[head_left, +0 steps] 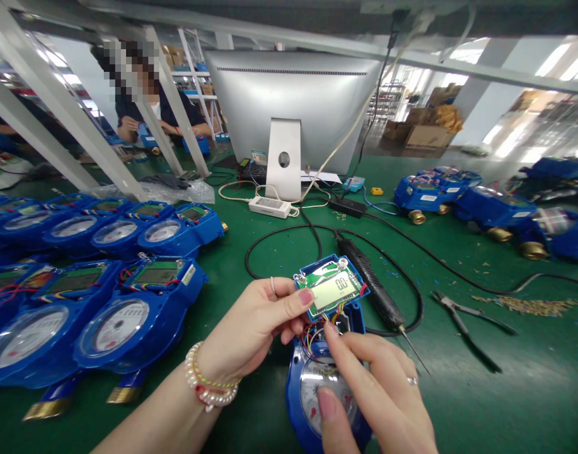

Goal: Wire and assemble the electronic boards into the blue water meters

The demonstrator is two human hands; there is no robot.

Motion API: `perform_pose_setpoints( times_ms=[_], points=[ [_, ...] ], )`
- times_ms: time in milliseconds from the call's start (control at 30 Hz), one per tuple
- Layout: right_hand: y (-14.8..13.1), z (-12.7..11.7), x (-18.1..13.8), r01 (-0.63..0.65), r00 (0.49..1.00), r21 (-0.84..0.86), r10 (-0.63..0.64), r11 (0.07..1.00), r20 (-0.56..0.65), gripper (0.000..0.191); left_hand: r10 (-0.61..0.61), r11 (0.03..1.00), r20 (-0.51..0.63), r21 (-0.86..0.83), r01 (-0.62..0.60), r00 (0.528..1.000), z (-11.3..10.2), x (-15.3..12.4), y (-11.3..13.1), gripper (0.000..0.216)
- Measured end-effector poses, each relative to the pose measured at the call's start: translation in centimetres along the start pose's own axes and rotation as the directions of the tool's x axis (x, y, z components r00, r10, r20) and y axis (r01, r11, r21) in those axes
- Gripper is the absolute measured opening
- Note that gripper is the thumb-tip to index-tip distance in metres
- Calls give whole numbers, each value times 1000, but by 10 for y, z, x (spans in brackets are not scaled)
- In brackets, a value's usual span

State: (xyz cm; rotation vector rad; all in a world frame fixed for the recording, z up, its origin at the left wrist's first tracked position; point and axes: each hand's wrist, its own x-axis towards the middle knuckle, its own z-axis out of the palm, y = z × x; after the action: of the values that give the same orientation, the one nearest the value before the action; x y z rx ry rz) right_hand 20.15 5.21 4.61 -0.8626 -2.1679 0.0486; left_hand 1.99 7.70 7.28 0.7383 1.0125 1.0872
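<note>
My left hand point(265, 312) is closed on a display circuit board point(333, 290) in a blue holder, thumb on the left end of its lit screen. The screen shows "0.0" and the board is tilted. Coloured wires point(312, 337) run from it down into a blue water meter point(295, 384) lying on the table. My right hand point(387, 384) is over the meter's round dial, index fingertip at the wires by the board's lower edge. Its thumb is apart from the index finger, over the dial, and nothing shows between them. Part of the dial is hidden.
Right of the meter are a black electric screwdriver point(371, 284), cutting pliers point(466, 321) and a pile of small screws point(529, 306). More blue meters point(113, 321) fill the left; others point(497, 211) stand at right. Behind are a monitor point(289, 88), cables and a person point(166, 107) handling meters.
</note>
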Motion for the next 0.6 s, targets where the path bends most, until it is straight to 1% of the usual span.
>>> perform_pose_setpoints(
  times_ms=[167, 600],
  points=[
    [-3, 1, 0, 21, 1000, -29, -22, 999, -22, 47, -3, 1000, 3, -6, 3, 1000, 0, 1, -1, 30],
    [-5, 7, -4, -33, 999, -83, 31, 996, -26, 47, 37, 999, -27, -26, -37, 999, 2, 1, -1, 32]
  ],
)
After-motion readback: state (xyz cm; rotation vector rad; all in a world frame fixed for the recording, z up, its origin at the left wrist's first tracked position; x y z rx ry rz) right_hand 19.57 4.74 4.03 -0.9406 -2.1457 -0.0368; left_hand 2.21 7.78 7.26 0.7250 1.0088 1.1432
